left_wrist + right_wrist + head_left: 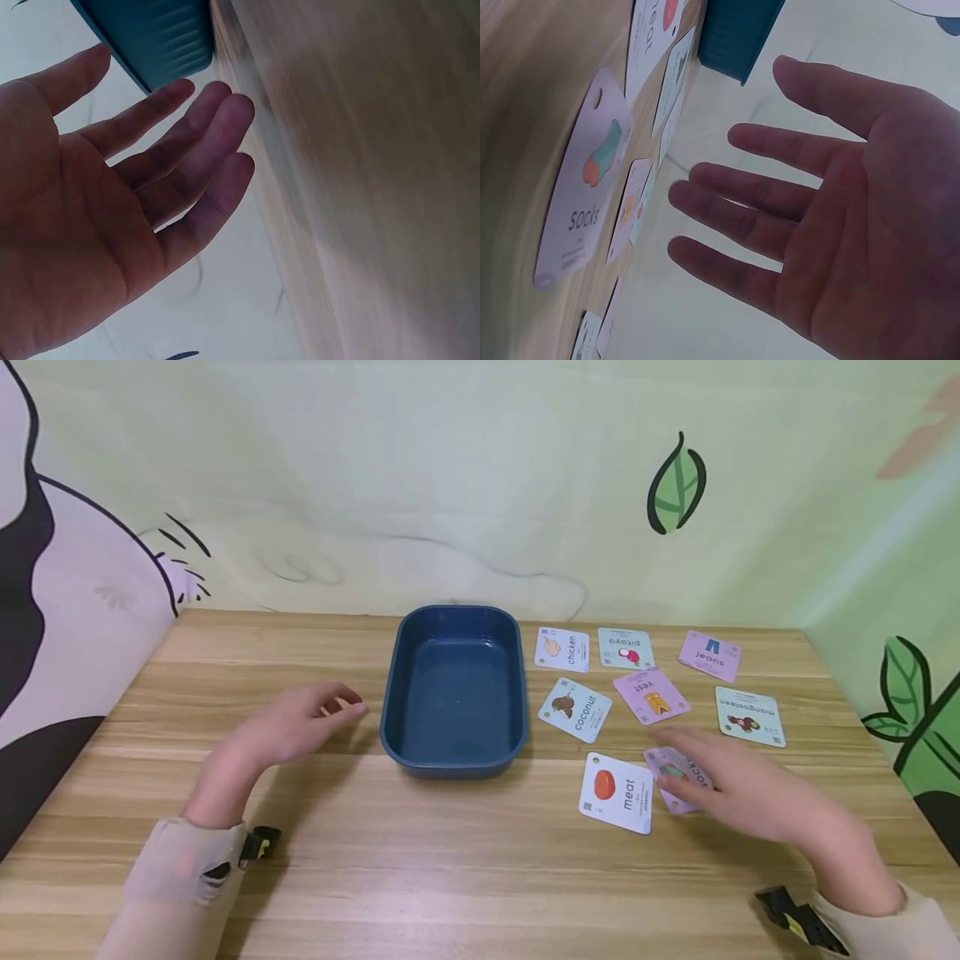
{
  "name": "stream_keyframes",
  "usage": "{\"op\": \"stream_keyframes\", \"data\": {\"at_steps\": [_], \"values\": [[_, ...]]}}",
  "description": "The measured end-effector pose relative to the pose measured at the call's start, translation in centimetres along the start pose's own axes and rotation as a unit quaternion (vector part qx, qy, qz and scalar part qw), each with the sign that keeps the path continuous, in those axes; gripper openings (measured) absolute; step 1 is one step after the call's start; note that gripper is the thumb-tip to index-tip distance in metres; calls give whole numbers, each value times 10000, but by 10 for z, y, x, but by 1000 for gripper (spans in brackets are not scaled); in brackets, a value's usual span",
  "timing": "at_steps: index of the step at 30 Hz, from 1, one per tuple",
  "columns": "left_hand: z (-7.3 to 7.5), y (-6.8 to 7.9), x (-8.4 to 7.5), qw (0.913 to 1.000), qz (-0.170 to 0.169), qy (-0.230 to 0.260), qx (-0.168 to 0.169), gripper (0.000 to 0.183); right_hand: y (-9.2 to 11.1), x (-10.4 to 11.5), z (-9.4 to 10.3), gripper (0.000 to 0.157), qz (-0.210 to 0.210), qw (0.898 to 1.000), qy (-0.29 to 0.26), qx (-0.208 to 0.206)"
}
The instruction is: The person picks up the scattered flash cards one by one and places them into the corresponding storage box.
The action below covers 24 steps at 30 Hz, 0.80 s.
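My left hand (303,727) hovers beside the left wall of a dark blue tray (459,760), palm bare and fingers loosely bent. On the other side, my right hand (738,781) is held over the purple socks card (671,768), covering part of it in the head view. The right wrist view shows a gap between the relaxed fingers (727,266) and the socks card, with nothing held. The meat card (615,793) lies just left of the right fingertips, and the purple vest card (651,696) lies beyond them.
Right of the tray lie a coconut card (575,710), a chicken card (562,649), a pitaya card (626,647), a jeans card (709,656) and a mangosteen card (750,716). A printed cloth (465,485) hangs behind the wooden table (420,868).
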<state>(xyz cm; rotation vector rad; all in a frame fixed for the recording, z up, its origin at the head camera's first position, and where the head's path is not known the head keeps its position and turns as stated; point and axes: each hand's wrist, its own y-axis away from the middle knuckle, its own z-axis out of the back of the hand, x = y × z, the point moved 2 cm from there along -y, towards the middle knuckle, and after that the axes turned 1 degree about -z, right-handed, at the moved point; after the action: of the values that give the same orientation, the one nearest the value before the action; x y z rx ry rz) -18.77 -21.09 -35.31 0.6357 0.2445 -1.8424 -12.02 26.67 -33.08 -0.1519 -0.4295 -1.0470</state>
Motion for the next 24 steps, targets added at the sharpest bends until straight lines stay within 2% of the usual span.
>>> {"op": "stream_keyframes", "data": {"at_steps": [4, 13, 21, 24], "values": [[-4, -2, -3, 9999, -39, 46, 149, 48, 0, 3, -3, 49, 101, 9999, 120, 1], [-10, -5, -10, 9994, -179, 57, 305, 48, 1, 6, -11, 56, -147, 9980, 388, 471], [-14, -6, -13, 9954, -838, 228, 413, 32, 0, 9, -17, 60, -118, 9972, 435, 589], [-15, -6, -13, 9942, -934, 307, 437, 30, 0, 12, -20, 63, -115, 9968, 570, 541]]}}
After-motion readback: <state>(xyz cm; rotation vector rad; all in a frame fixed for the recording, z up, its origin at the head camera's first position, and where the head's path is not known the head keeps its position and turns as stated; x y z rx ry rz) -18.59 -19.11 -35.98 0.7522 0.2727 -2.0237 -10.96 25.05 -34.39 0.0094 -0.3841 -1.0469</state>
